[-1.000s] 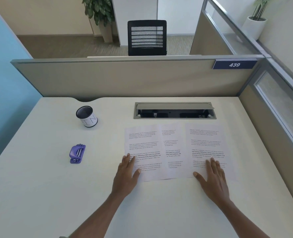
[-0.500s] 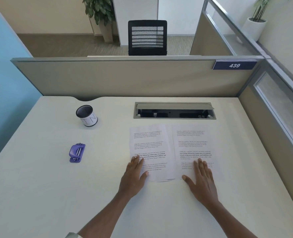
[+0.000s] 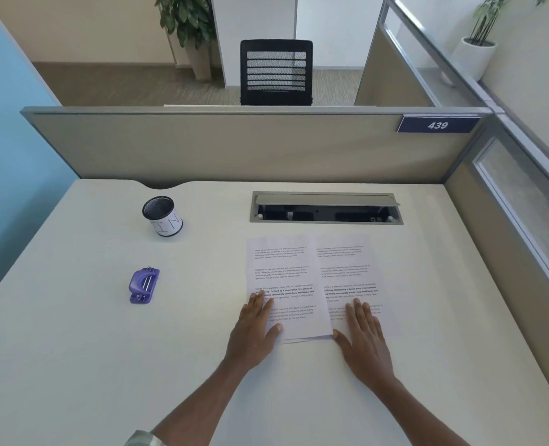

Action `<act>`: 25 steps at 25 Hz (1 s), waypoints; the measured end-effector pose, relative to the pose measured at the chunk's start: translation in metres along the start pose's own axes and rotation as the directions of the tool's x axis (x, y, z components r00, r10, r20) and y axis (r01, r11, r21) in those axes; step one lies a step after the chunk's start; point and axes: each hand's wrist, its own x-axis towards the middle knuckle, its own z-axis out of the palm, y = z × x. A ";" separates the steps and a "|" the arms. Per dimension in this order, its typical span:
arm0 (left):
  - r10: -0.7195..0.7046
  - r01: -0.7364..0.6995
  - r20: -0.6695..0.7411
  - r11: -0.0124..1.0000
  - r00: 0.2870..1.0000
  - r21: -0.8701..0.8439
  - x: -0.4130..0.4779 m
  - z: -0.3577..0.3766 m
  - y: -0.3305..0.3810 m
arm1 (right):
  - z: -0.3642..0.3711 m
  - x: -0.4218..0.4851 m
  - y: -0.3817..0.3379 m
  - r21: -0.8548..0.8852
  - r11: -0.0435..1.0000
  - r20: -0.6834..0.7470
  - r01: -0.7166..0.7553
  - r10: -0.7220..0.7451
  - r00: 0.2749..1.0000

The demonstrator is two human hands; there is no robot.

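Two printed pages lie side by side just right of the frame's centre. The left sheet lies with its right edge over the right sheet, and another paper edge shows beneath its lower margin. The left hand presses flat on the left sheet's lower left corner, fingers straight and close together. The right hand lies flat on the right sheet's lower part, its fingers likewise straight and together. Both sheets rest on the pale surface. At the left of the frame sits a purple hole punch, with a mesh pen cup above it. A cable tray opens just above the sheets.
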 end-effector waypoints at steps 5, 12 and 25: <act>-0.001 0.001 -0.006 0.999 1.000 -0.047 -0.002 -0.004 0.000 | -0.002 -0.004 -0.007 0.104 0.991 -0.025 0.085 -0.083 0.996; -0.247 0.230 -0.200 0.968 0.948 -0.105 0.007 -0.028 -0.003 | -0.040 0.018 0.017 0.062 0.983 -0.102 -0.174 0.179 0.979; -0.215 0.238 -0.146 0.957 0.966 0.167 0.006 -0.015 -0.003 | -0.033 0.017 -0.009 -0.040 0.974 -0.032 -0.222 0.221 0.975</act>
